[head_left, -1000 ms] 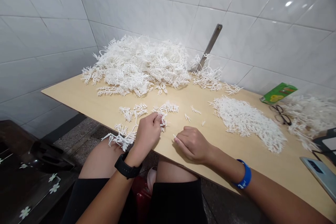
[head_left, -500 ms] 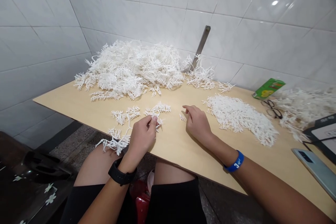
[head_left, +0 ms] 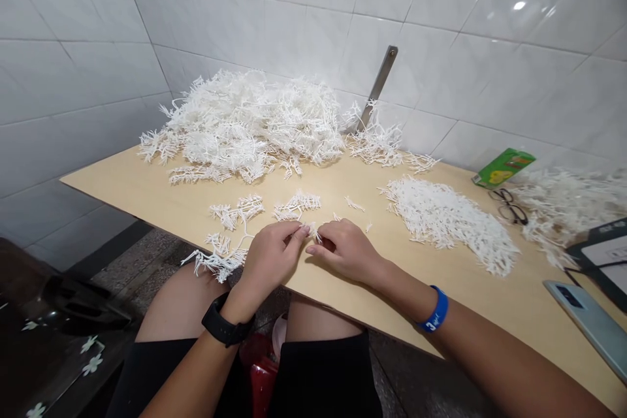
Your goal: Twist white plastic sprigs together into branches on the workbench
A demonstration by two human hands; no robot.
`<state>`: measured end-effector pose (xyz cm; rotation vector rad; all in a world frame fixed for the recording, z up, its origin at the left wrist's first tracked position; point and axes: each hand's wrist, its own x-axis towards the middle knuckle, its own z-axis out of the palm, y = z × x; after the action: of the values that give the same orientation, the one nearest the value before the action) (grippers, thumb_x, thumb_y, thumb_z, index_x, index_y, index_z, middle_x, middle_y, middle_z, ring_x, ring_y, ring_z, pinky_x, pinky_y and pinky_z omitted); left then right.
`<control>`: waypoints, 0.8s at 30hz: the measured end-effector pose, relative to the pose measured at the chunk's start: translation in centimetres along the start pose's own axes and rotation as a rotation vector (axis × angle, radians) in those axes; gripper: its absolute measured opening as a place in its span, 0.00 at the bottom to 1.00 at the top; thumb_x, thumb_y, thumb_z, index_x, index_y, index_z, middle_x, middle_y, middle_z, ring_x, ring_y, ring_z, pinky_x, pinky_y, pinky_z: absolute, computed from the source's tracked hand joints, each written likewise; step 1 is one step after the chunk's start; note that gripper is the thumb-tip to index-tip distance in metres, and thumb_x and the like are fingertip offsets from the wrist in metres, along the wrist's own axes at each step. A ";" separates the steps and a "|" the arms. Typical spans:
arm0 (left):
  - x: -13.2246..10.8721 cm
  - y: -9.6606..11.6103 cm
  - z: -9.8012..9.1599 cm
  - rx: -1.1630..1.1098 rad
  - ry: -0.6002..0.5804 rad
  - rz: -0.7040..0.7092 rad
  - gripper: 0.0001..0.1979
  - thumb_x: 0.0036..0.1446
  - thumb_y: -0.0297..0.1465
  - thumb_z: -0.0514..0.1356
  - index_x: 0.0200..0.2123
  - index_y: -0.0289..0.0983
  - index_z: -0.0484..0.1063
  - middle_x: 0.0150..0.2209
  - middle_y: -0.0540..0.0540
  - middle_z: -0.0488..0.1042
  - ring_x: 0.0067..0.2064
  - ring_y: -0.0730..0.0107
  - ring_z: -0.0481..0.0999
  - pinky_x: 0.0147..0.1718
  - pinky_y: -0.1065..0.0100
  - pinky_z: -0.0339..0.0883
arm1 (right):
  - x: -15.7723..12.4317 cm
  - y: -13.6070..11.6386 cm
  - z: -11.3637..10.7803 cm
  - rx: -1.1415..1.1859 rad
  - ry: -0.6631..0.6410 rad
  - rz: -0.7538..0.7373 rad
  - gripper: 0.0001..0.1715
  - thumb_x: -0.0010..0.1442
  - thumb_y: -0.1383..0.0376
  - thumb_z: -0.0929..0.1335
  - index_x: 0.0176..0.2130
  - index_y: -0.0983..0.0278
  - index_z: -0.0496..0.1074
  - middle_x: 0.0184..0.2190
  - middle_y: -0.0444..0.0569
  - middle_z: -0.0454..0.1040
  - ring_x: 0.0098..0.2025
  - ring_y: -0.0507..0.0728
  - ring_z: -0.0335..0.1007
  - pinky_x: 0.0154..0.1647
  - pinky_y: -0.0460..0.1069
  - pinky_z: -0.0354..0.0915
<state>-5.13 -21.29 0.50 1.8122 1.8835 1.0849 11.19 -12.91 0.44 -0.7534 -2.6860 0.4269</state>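
Observation:
My left hand (head_left: 274,249) pinches a small white branched plastic piece (head_left: 312,228) between thumb and forefinger, just above the table. Close against its right side is my right hand (head_left: 349,249), with curled fingers touching the piece's tips; its thumb lies lower and partly apart. Loose white sprigs (head_left: 353,204) rest beyond the right hand. Left of my hands, branched white plastic clusters (head_left: 238,210) lie on the board, and another cluster (head_left: 220,262) overhangs the front edge.
A large heap of white branches (head_left: 245,124) stands by the tiled wall. On the right are a flat pile of small white pieces (head_left: 448,222), a green box (head_left: 504,168), glasses (head_left: 512,212) and a phone (head_left: 585,323). A metal bar (head_left: 378,88) leans upright behind.
My right hand has moved left to meet the piece in my left hand. Several loose sprigs now show on the table where it was. My left hand has shifted slightly right.

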 end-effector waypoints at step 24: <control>0.6 -1.2 -0.3 -0.114 0.236 -0.302 0.18 0.62 0.40 0.50 0.25 0.38 0.69 0.25 0.50 0.74 0.29 0.67 0.71 0.28 0.69 0.56 | -0.9 0.7 -0.1 -0.066 0.165 -0.259 0.22 0.69 0.63 0.55 0.27 0.64 0.67 0.24 0.49 0.68 0.29 0.54 0.60 0.35 0.51 0.54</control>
<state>-6.28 -20.69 0.08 1.3320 2.0943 1.3062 12.31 -12.79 0.04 -0.4279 -2.6037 0.2031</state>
